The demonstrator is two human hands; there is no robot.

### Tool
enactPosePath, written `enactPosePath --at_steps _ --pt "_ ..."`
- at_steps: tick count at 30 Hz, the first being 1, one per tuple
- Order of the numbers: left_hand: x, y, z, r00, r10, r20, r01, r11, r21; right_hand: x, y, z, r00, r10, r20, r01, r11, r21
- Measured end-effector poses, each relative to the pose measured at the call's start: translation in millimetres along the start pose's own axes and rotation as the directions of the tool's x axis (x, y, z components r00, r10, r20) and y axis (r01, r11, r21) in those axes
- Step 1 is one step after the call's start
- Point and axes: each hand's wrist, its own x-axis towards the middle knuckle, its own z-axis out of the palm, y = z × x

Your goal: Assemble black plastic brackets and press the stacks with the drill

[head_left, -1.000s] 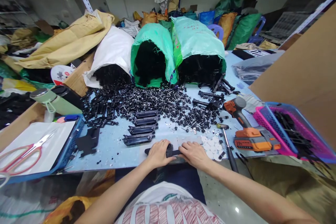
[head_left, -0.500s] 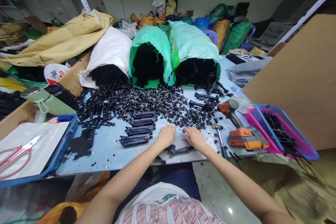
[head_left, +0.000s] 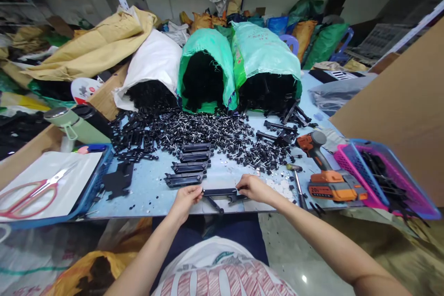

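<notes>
A long black plastic piece (head_left: 219,192) lies level near the table's front edge, between my hands. My left hand (head_left: 189,197) pinches at its left end, fingers closed. At its right end my right hand (head_left: 250,187) has its fingers pressed together. Below the piece sit a thin black rod-like part (head_left: 214,205) and another black part (head_left: 236,198). Several similar black assemblies (head_left: 187,179) lie in a column just beyond my left hand. A heap of small black parts with metal pins (head_left: 215,132) spreads farther back.
Open sacks (head_left: 265,51) of black parts stand behind the heap. On the right are an orange cordless drill (head_left: 328,182), a hammer-like tool (head_left: 299,187) and stacked baskets (head_left: 374,171). Red-handled scissors (head_left: 38,192) lie on a tray (head_left: 92,180) at left, near a green bottle (head_left: 74,125).
My hands have moved apart, the left one leftward and down, and the long black piece now spans between them. The whole view has shifted slightly.
</notes>
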Motion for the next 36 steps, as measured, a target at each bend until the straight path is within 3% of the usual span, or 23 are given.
enactPosePath --at_steps 3,7,10,14,17,19,22,24,25,28,31,34,36 --pt "-6.3 -6.9 0.4 0.999 0.002 -0.046 -0.005 0.998 -0.068 7.0 -15.0 -0.2 0.998 0.006 0.069 0.010 0.976 -0.219" --pt "-8.5 -4.7 6.9 0.997 0.070 -0.032 -0.070 0.998 0.005 13.3 -32.2 1.0 0.988 -0.050 0.146 0.107 0.901 -0.419" --pt "-5.7 -1.3 4.7 0.995 0.082 0.050 -0.086 0.993 0.079 15.4 -36.1 2.4 0.977 -0.096 0.191 0.170 0.890 -0.423" --pt "2.0 -0.5 0.6 0.990 0.120 0.077 -0.130 0.980 0.151 12.7 -29.6 6.1 0.991 -0.071 0.117 0.115 0.899 -0.423" --pt "2.3 -4.2 3.0 0.969 0.234 0.084 -0.249 0.907 0.341 7.6 -25.3 9.6 0.992 -0.102 0.077 0.124 0.910 -0.395" --pt "-2.4 -9.2 5.8 0.900 0.423 0.107 -0.411 0.739 0.534 3.7 -23.7 12.1 0.996 -0.088 0.026 0.091 0.917 -0.388" --pt "-11.2 -18.8 7.0 0.670 0.691 0.271 -0.613 0.309 0.727 -1.9 -20.1 16.6 0.996 -0.077 -0.038 0.060 0.941 -0.334" --pt "-13.3 -23.4 4.8 0.528 0.748 0.402 -0.644 0.044 0.764 -4.9 -15.9 20.0 0.993 -0.092 -0.071 0.070 0.961 -0.268" --pt "-12.7 -24.3 3.1 0.481 0.750 0.453 -0.637 -0.057 0.769 -5.9 -13.6 21.6 0.990 -0.105 -0.091 0.081 0.969 -0.233" --pt "-6.6 -22.6 -1.2 0.404 0.703 0.586 -0.631 -0.249 0.735 -7.2 -7.3 25.1 0.979 -0.145 -0.143 0.124 0.981 -0.148" --pt "-0.8 -20.6 -2.7 0.352 0.626 0.696 -0.662 -0.359 0.658 -7.9 -3.3 28.0 0.968 -0.183 -0.173 0.166 0.980 -0.105" --pt "1.0 -22.6 -5.1 0.329 0.629 0.704 -0.671 -0.369 0.643 -11.2 1.4 33.7 0.949 -0.221 -0.223 0.207 0.975 -0.085" --pt "-0.7 -24.7 -8.2 0.339 0.653 0.677 -0.675 -0.333 0.659 -14.6 7.5 39.3 0.932 -0.244 -0.270 0.236 0.970 -0.064"
